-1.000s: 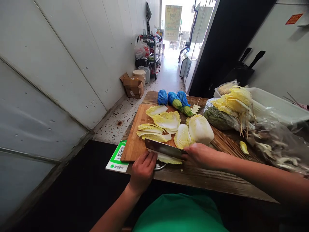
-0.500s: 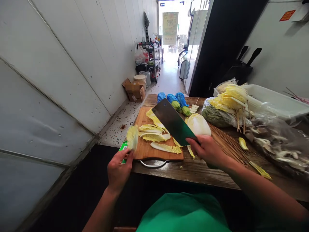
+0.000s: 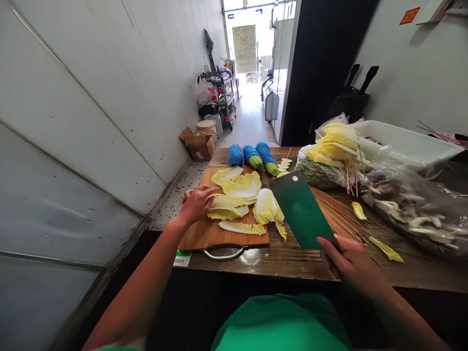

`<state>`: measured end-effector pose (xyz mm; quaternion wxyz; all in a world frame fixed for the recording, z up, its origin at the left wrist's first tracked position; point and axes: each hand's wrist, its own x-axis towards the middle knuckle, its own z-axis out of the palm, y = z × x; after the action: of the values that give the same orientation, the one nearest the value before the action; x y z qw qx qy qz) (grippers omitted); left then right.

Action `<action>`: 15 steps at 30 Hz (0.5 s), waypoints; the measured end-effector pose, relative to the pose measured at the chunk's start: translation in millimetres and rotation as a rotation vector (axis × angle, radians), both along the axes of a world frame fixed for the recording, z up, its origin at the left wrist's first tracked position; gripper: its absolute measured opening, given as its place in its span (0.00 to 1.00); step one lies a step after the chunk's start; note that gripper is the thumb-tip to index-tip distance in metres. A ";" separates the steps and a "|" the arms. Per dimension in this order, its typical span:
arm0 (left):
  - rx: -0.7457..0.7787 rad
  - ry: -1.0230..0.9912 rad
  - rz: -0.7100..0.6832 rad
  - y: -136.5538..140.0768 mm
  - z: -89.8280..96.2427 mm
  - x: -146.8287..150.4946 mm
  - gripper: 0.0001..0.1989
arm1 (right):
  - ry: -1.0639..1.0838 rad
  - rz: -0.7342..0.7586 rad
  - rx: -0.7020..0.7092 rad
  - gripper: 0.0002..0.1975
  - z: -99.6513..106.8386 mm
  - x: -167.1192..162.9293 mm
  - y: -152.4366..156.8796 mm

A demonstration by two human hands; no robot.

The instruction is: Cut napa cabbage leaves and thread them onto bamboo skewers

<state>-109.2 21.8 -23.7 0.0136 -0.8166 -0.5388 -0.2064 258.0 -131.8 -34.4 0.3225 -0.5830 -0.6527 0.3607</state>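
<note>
While gripping a cleaver (image 3: 303,209) in the right hand (image 3: 349,253), poising the left hand (image 3: 197,204), cannot tell if grasping, at seemingly cut napa cabbage strips (image 3: 228,213) on the cutting board (image 3: 208,236), with broader leaves (image 3: 243,185) left whole.

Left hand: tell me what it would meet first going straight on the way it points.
Probably the cabbage leaves just ahead on the cutting board; depth is unclear, so the left hand may be touching one.

The right hand (image 3: 349,256) grips a cleaver (image 3: 302,209) over the table (image 3: 285,261); the left hand (image 3: 197,202) is at leaves (image 3: 229,200) on the board (image 3: 206,236), perhaps touching one, from where I stand.
</note>
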 end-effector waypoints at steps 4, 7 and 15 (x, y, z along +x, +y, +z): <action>0.268 0.230 -0.169 -29.6 -5.6 15.7 0.12 | 0.051 -0.066 -0.037 0.23 -7.8 10.1 -9.8; 0.128 0.444 -0.450 -54.8 -9.6 22.7 0.10 | 0.069 -0.127 -0.057 0.22 -11.9 15.8 -16.3; 0.059 0.391 -0.463 -67.6 2.8 39.7 0.09 | 0.116 -0.179 -0.047 0.23 -18.1 21.8 -23.1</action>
<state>-69.6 -45.9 -20.9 0.0933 -0.9413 -0.3191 -0.0582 279.8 -154.9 -52.5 0.3768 -0.6246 -0.5696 0.3787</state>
